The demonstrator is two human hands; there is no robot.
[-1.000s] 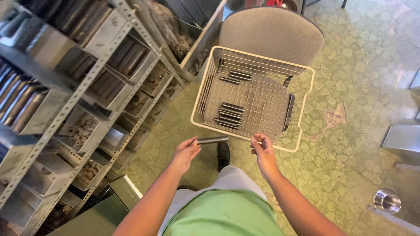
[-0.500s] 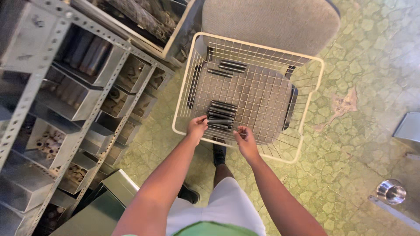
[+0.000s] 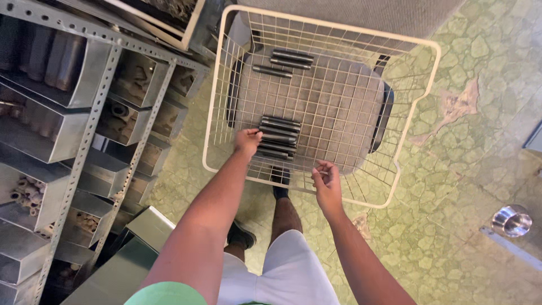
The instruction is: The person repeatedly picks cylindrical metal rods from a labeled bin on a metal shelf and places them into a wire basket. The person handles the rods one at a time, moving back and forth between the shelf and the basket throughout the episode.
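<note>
While the left hand (image 3: 248,141) reaches into the white wire basket (image 3: 415,124) at mid-frame, its fingertips rest on the near stack of dark metal rods (image 3: 278,137), which lies against the lower left part of the basket floor. Whether the fingers grip a rod or merely touch the stack cannot be told, since the back of the hand hides them. The right hand (image 3: 326,182) hovers just outside the basket's near rim, lower and to the right of the stack, fingers loosely curled and holding nothing.

Judging from how things lie, the loading of rods into the basket looks partly done: one group of several rods sits side by side under the left hand, and a second, smaller group of rods (image 3: 285,61) lies toward the upper part of the basket, well apart from both hands. Most of the basket floor between and to the right of the two groups is bare mesh, so plenty of room remains.

At the left of the frame stands a grey metal shelf rack (image 3: 84,141) with bins that hold more tube-like parts. Green patterned floor (image 3: 468,186) fills the right side, with a shiny round metal object (image 3: 511,219) at the lower right
</note>
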